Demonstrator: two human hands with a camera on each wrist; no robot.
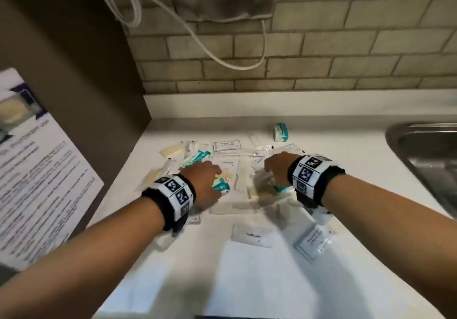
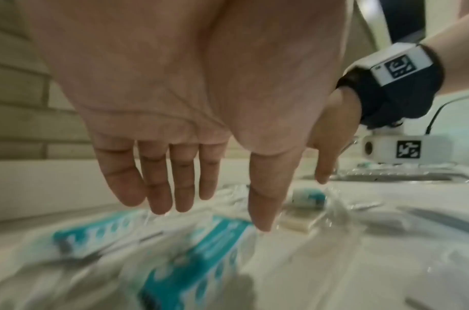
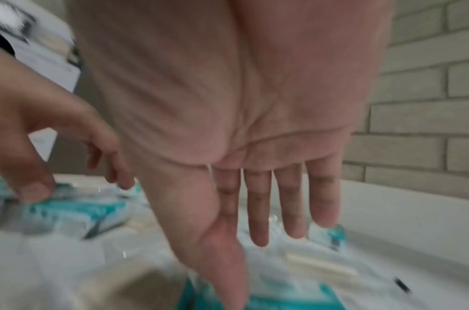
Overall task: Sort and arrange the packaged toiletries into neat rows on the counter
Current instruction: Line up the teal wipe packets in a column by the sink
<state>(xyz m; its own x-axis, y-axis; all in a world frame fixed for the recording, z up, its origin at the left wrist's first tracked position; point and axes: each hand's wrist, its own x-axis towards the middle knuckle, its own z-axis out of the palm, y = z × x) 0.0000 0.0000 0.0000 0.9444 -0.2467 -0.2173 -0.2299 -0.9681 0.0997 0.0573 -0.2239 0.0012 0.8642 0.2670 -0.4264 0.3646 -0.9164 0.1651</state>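
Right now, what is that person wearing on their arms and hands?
Both hands, left hand and right hand, are bare, with no sleeves. Each wrist has a black strap carrying white blocks printed with black square patterns. A thin black cable hangs from one.

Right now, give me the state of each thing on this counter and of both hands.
left hand: open, fingers straight, over the pile.
right hand: open, fingers straight, over the pile.
toothpaste sachet: flat, apart from the pile, label up.
teal packet: alone near the back wall.
pile: jumbled, overlapping, not in rows.
sink: only partly in view.
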